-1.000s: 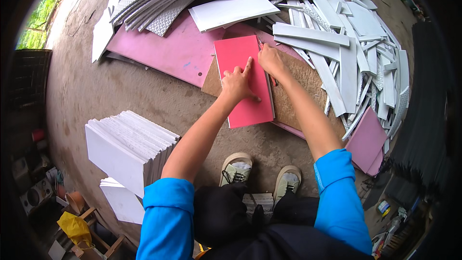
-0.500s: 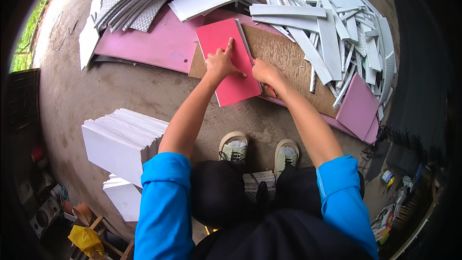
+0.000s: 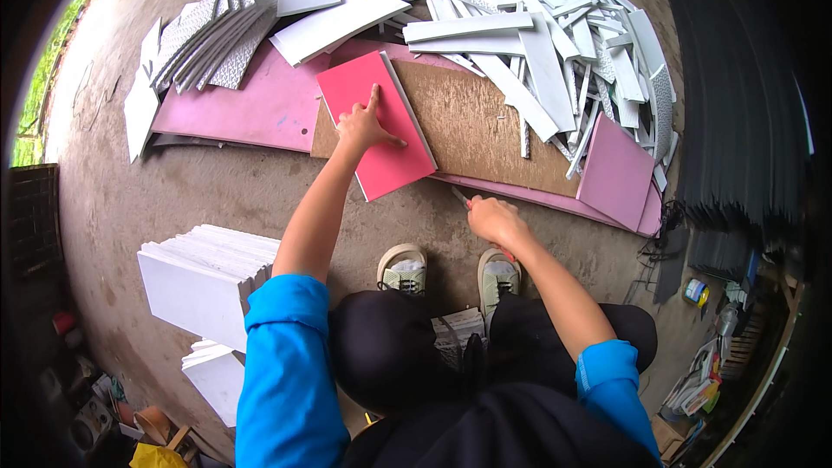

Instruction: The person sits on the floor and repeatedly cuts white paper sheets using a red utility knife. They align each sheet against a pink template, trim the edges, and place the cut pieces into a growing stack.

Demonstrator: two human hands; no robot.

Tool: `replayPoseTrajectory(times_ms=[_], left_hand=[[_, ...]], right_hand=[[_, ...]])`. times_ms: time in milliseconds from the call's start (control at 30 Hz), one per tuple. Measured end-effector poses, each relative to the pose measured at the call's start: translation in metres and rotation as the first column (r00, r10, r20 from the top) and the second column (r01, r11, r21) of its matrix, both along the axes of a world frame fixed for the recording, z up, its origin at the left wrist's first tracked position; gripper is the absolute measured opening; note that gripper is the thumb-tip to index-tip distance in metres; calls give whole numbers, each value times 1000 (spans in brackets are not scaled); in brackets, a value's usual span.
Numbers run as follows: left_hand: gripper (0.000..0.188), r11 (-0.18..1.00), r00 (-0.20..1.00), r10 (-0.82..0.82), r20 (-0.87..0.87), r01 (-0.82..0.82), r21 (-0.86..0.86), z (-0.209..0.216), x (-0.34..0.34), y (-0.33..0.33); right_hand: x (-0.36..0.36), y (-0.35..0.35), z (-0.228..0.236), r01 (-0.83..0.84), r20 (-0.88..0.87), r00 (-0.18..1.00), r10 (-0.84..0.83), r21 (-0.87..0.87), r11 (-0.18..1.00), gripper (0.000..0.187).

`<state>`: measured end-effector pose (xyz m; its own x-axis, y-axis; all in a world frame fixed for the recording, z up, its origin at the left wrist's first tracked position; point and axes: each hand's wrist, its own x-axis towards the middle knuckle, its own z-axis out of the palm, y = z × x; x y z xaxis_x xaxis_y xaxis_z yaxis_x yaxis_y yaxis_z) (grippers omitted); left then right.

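Note:
A red rectangular sheet (image 3: 400,166), with a white edge showing along its right side, lies at a slant on a worn brown board (image 3: 485,126). My left hand (image 3: 360,128) rests on the sheet with index finger and thumb stretched wide apart. Off the board's near edge, my right hand (image 3: 498,224) is closed around a red-handled cutter knife (image 3: 462,198). Its blade points up and left, apart from the sheet. Most of the handle is hidden in my fist.
Large pink sheets (image 3: 238,108) lie under and beside the board. A heap of white foam-like strips (image 3: 550,78) covers the far right, with textured white pieces (image 3: 208,39) at far left. Stacked white panels (image 3: 191,286) stand at near left. Black sheets (image 3: 737,104) line the right side.
My right hand has drawn the knife away from the sheet's right edge, toward me and past the board's near edge. My left hand stays on the sheet. The view has shifted slightly.

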<state>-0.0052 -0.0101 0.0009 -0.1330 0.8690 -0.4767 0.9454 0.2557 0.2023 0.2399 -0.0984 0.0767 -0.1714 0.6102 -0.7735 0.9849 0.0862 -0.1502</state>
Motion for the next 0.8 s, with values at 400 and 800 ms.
replayPoseTrajectory(times_ms=[400, 800], left_hand=[[130, 999, 999, 38, 34, -39, 29, 8, 6, -2], [128, 999, 997, 30, 65, -32, 33, 8, 6, -3]], right_hand=[[-132, 178, -66, 121, -311, 950, 31, 456, 882, 32], [-161, 213, -73, 39, -180, 984, -1, 206, 978, 34]])
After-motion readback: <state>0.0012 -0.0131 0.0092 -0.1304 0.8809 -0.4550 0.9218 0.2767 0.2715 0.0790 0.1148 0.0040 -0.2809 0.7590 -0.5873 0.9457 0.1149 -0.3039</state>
